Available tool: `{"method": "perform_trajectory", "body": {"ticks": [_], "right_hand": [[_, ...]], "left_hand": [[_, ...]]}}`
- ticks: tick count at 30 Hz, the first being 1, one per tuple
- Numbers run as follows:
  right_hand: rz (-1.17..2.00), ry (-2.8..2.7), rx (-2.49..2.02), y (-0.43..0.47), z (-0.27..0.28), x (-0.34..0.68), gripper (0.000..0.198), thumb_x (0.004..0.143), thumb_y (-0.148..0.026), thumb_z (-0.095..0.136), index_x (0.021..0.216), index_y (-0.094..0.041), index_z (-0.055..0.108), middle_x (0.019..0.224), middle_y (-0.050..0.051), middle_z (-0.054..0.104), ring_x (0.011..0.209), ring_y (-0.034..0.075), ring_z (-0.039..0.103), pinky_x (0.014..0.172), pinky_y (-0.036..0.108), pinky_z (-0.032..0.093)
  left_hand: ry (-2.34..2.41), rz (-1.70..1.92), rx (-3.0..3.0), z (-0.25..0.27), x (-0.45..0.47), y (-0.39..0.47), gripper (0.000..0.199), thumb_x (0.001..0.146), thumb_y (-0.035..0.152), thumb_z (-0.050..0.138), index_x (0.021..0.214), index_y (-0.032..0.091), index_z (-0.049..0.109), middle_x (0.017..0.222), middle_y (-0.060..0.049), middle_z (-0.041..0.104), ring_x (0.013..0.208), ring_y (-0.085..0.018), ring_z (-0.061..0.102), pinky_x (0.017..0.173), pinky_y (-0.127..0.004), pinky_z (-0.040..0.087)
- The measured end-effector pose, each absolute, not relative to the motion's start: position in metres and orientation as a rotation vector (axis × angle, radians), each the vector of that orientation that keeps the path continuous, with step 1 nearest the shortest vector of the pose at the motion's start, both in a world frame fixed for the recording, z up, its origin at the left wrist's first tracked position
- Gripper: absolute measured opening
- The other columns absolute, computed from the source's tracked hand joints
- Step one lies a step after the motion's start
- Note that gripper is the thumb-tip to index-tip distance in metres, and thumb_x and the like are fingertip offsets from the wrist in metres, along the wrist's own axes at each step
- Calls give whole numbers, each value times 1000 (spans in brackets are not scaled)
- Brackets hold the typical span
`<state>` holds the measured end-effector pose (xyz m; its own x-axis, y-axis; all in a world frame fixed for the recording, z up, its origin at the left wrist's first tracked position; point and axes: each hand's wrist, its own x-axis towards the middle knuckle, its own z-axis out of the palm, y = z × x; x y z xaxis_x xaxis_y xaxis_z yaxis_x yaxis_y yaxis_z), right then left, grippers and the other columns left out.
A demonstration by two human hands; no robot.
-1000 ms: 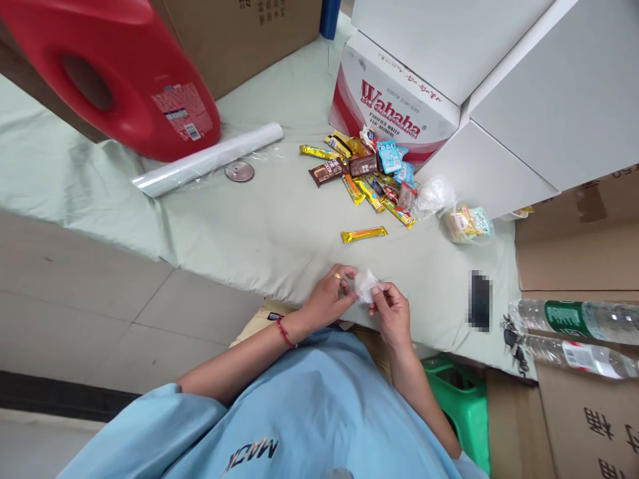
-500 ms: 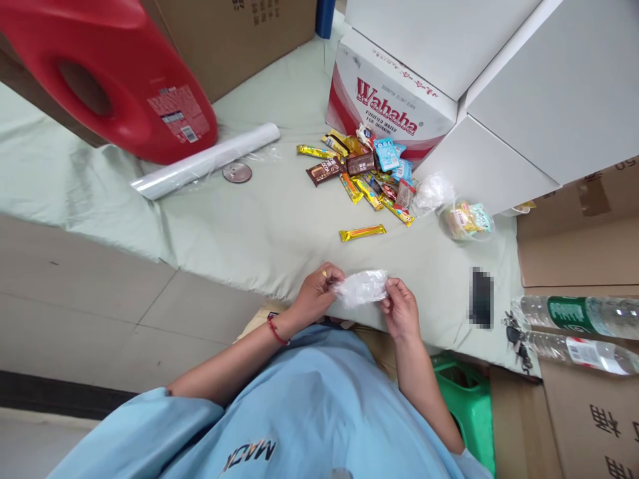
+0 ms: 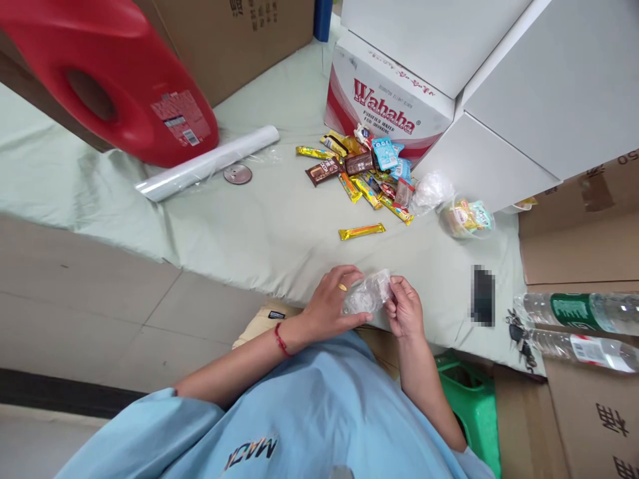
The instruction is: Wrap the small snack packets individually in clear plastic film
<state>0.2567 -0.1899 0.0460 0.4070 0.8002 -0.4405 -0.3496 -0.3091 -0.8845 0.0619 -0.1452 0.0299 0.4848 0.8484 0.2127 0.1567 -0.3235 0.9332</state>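
Note:
A crumpled clear plastic bag (image 3: 368, 293) is pinched at its right end by my right hand (image 3: 403, 306). My left hand (image 3: 333, 305), with a gold ring and a red bracelet, curves around the bag's left end. Its thumb and fingers are spread apart, with the bag between them; firm contact cannot be made out. Beyond the hands, a single yellow-wrapped snack stick (image 3: 362, 231) lies on the pale green cloth (image 3: 259, 233). Farther back sits a pile of wrapped snacks (image 3: 362, 163), with brown, yellow and blue packets.
Left stand a red jug (image 3: 150, 86), a plastic film roll (image 3: 210, 163) and a round lid (image 3: 238, 174). Behind the snacks is a Wahaha box (image 3: 389, 100). Rightward are a crumpled bag (image 3: 433, 191), a snack tub (image 3: 466, 218), a blurred dark object (image 3: 482, 296), keys (image 3: 520, 339) and bottles (image 3: 584, 311).
My left hand has let go of its pinch on the bag's left end and spread its fingers around it. The bag now tilts up toward my right hand, which keeps its hold.

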Motion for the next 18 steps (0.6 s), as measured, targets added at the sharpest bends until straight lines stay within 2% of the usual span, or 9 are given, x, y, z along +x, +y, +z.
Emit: {"method": "perform_trajectory", "body": {"ticks": [3,5,8,10,12,15,18], "right_hand": [[1185,-492,-1458,-191,50,255,53,74,-65,85,87,-23,56,63,-11,46,40,3,33,34,16,23],[1160,-588,-1430,-193,52,253,55,77,-71,81,97,-24,61,70,-7,56,50,7,47,42,18,37],[1182,-789,-1419,-197,50,251,61,70,-63,90,111,-24,66,87,-1,68,72,14,61,64,24,52],[1201,-840,-1471,-200,46,252,50,72,-55,91,103,-23,69,87,0,69,74,14,59,67,25,51],[1188,-789,-1536,-201,41,254,40,76,-53,87,93,-22,70,77,-2,65,64,12,51,58,23,43],[1171,-686,-1560,-203,37,259,40,73,-52,87,89,-20,70,70,-5,60,56,9,39,50,22,32],[1210,-650,-1523,-204,36,264,41,72,-52,88,89,-20,70,68,-6,56,55,9,38,51,22,33]], "left_hand": [[933,808,1808,27,69,-145,14,92,36,68,97,23,70,106,-11,68,105,-29,61,96,-45,47],[939,799,1752,28,70,-145,18,98,33,58,87,24,69,90,-8,67,93,-25,62,88,-40,48],[923,845,1608,30,69,-143,20,98,37,59,87,23,68,86,-5,66,84,-21,61,82,-35,47],[950,858,1419,29,68,-141,23,96,43,63,86,22,67,85,-3,66,80,-19,59,77,-32,46],[1017,887,1162,26,68,-137,29,91,50,69,86,21,65,83,-1,66,76,-17,58,73,-30,45],[1030,956,803,21,65,-129,39,81,55,80,85,21,63,87,-1,70,80,-15,61,75,-28,48],[927,969,520,21,60,-123,44,71,48,91,87,20,61,100,-3,74,93,-16,67,83,-29,53]]}}
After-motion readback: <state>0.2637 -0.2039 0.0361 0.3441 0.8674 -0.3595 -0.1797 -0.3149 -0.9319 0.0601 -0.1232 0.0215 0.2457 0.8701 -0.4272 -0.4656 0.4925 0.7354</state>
